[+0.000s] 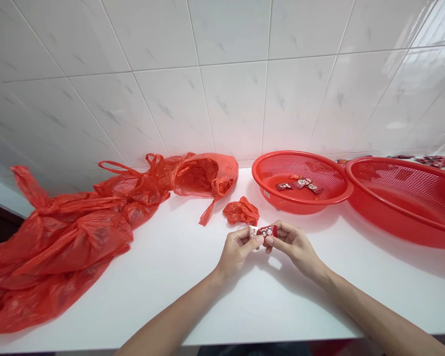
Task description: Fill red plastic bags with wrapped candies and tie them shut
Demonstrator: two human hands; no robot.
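Between both hands, just above the white table (163, 287), is a small wrapped candy (267, 231) in a dark red and cream wrapper with cartoon figures. My left hand (239, 247) pinches its left end, thumb in front. The right end sits in the closed fingers of my right hand (291, 243). Right behind the hands lies a crumpled red plastic bag (242, 211). Several similar wrapped candies (302, 184) rest on the bottom of a red mesh basket (300, 201) behind my right hand.
A larger red basket (404, 225) stands at the right, touching the first one. More wrapped candies (430, 160) lie behind it by the tiled wall (233, 109). Knotted red plastic bags (66, 237) cover the left side. An open red bag (226, 173) stands at the back middle.
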